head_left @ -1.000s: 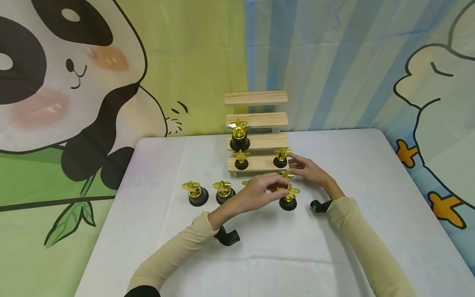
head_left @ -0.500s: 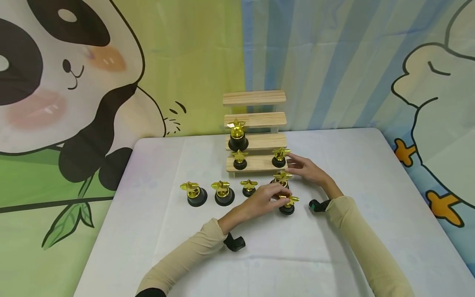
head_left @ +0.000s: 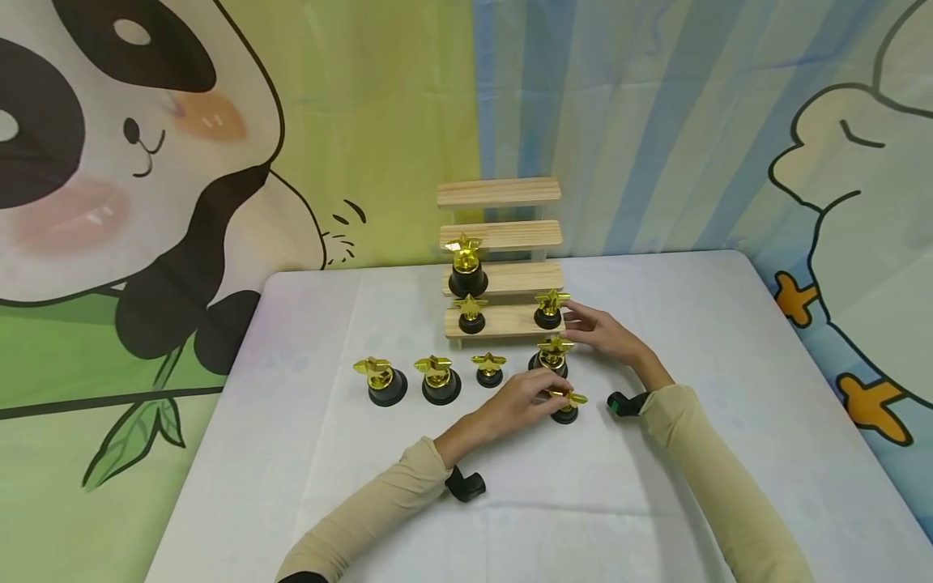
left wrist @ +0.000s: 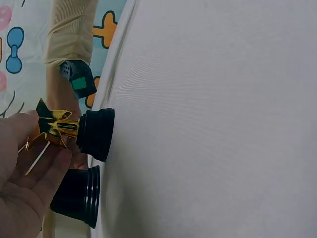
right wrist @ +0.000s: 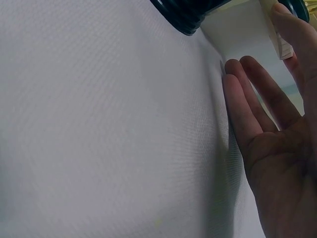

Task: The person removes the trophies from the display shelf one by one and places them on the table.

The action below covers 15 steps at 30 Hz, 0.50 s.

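Note:
My left hand [head_left: 521,401] pinches a small gold star trophy [left wrist: 96,134] by its star, with the round black base close over the white cloth. My right hand [head_left: 605,334] is at the right end of the lowest board of a wooden tiered display stand [head_left: 510,321]. In the right wrist view the thumb and index finger lie on either side of the board's end [right wrist: 272,27], and the other fingers stretch out loosely. Just behind the held trophy stands a bigger star trophy [head_left: 550,356]. A small trophy [head_left: 548,312] sits on the lowest board beside my right hand.
Another small trophy [head_left: 471,316] stands at the left of the lowest board, with a large one [head_left: 468,271] on the board above. Left of my hands, a small trophy [head_left: 489,370] and two bigger ones [head_left: 440,385] form a row on the table [head_left: 328,324]. Printed cloth hangs behind.
My left hand has moved toward me and slightly right with the trophy, uncovering the small trophy in the row and the bigger one behind. My right hand stays at the stand.

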{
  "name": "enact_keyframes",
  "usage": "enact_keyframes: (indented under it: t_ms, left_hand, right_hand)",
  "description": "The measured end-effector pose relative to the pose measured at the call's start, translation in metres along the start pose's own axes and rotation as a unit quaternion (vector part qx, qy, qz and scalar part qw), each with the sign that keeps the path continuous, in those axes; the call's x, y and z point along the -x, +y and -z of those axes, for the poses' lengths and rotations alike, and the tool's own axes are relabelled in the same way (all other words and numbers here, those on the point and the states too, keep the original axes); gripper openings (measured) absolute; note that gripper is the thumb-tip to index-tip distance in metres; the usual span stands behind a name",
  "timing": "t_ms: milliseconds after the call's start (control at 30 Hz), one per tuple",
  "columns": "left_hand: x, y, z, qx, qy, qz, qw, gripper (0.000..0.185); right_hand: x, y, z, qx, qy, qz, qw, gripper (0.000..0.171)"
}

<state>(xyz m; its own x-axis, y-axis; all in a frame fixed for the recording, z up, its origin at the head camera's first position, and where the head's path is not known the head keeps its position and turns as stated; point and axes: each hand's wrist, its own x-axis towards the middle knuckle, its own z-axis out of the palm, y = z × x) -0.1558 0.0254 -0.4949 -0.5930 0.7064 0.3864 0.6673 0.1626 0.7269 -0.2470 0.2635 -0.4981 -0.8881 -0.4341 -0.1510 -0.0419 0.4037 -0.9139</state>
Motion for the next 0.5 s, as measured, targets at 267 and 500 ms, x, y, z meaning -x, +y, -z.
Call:
enact_keyframes:
  t_ms: [267, 500]
  left_hand:
    - [0.0006, -0.0035, -0.0053, -0.028, 0.011, -0.007, 0.9995, 0.02]
    - [0.0014, -0.003, -0.0063, -0.031, 0.009, -0.004, 0.9995, 0.021]
  right_hand:
    - [0.0009, -0.0032, -0.0001, 0.001, 0.0, 0.004, 1.0, 0.073]
    - [0.0006, -0.0015, -0.0004, 0.001, 0.002, 0.003, 1.0, 0.073]
